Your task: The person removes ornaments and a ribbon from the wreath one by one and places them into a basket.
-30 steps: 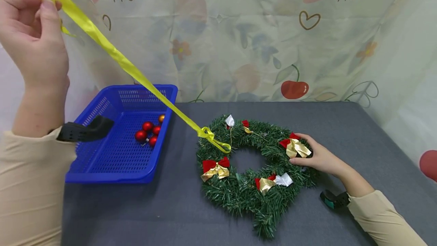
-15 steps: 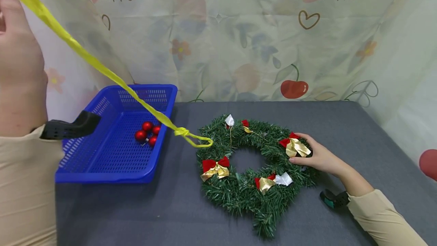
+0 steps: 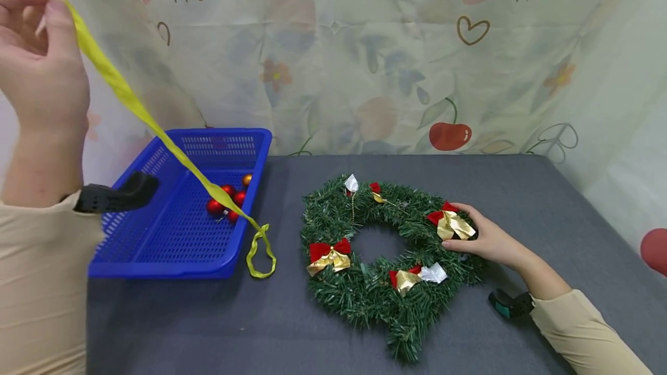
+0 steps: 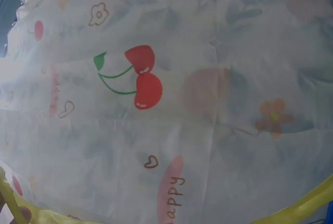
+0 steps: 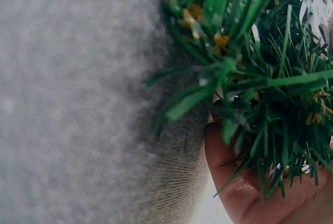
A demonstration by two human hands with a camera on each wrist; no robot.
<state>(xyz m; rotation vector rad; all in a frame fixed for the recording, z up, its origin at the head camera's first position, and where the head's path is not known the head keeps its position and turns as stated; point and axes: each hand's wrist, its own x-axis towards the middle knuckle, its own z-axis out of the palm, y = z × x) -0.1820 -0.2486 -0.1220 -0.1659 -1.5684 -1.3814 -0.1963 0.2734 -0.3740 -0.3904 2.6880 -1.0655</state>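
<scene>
High at the left of the head view, my left hand (image 3: 49, 68) pinches the end of a yellow ribbon (image 3: 122, 88). The ribbon slopes down across the basket to a knotted loop (image 3: 262, 252), which hangs left of the green wreath (image 3: 359, 305) and apart from it. Along the bottom of the left wrist view, part of the ribbon (image 4: 304, 206) shows. My right hand (image 3: 492, 242) grips the wreath's right side beside a red and gold bow (image 3: 453, 225). In the right wrist view, fingers (image 5: 223, 156) curl under the green needles (image 5: 260, 88).
A blue plastic basket (image 3: 229, 268) with several red baubles (image 3: 215, 207) and a gold bauble (image 3: 247, 180) stands at the left on the grey table (image 3: 292, 328). More bows (image 3: 330, 256) decorate the wreath. A printed curtain (image 3: 333, 62) hangs behind the table.
The ribbon's looped end has come off the wreath and swung left and down to the basket's right edge. My left hand moved left, then partly back. The right hand and wreath stayed put.
</scene>
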